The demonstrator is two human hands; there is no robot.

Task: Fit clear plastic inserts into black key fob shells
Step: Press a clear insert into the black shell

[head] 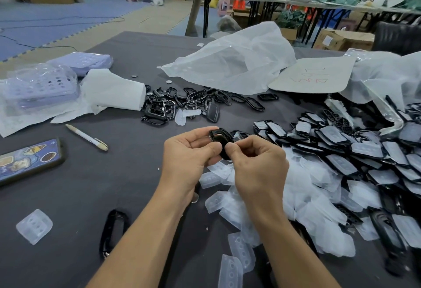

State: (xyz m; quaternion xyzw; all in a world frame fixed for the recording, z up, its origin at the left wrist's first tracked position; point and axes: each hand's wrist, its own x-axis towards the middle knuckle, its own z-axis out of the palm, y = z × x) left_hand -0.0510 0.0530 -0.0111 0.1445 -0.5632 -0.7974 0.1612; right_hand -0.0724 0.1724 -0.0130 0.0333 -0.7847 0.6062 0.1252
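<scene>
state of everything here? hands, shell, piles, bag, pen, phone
left hand: grips the black shell
right hand: pinches the shell's near end
black shell: held off the table between both hands; insert inside, cannot tell
clear inserts: loose heap on the table
fitted shells: inserts in, piled at right
empty frames: tangled heap, no inserts
plastic bag: open, crumpled
pen: lying flat
phone: flat, case side up

Glossy black shell (218,135) held tilted in mid-air, clear inserts (216,202) heaped beneath, filled shells (341,164) piled right, empty shells (196,96) behind.
</scene>
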